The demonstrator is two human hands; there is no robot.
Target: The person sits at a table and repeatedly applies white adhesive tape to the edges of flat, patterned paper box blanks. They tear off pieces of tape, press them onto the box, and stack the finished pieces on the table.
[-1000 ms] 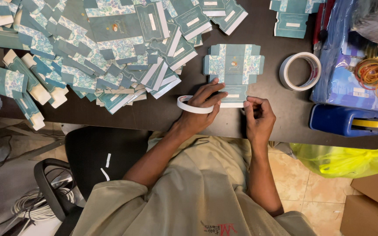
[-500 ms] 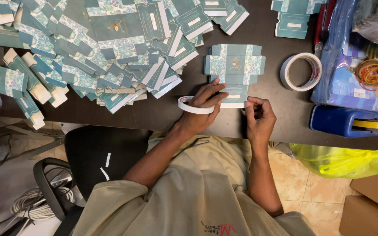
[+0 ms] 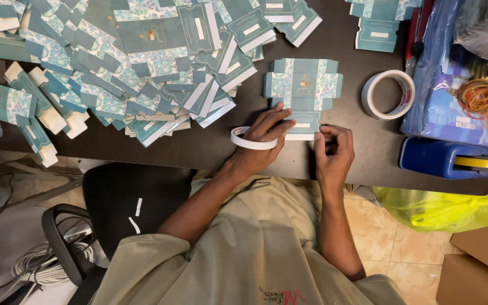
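Note:
A flat teal box blank (image 3: pixel 303 90) with floral panels lies on the dark table (image 3: pixel 345 45) in front of me. My left hand (image 3: pixel 262 141) holds a small white tape roll (image 3: pixel 245 140) and presses its fingers on the blank's lower left edge. My right hand (image 3: pixel 332 151) is curled at the blank's white bottom flap (image 3: pixel 303 130), its fingertips pinched together at the flap's right end. What sits between those fingertips is too small to tell.
A big heap of the same teal blanks (image 3: pixel 142 62) covers the table's left half. Right of the blank lies a larger tape roll (image 3: pixel 388 94), then a blue tape dispenser (image 3: pixel 453 159), rubber bands (image 3: pixel 484 96) and a yellow bag (image 3: pixel 441 206) below the table edge.

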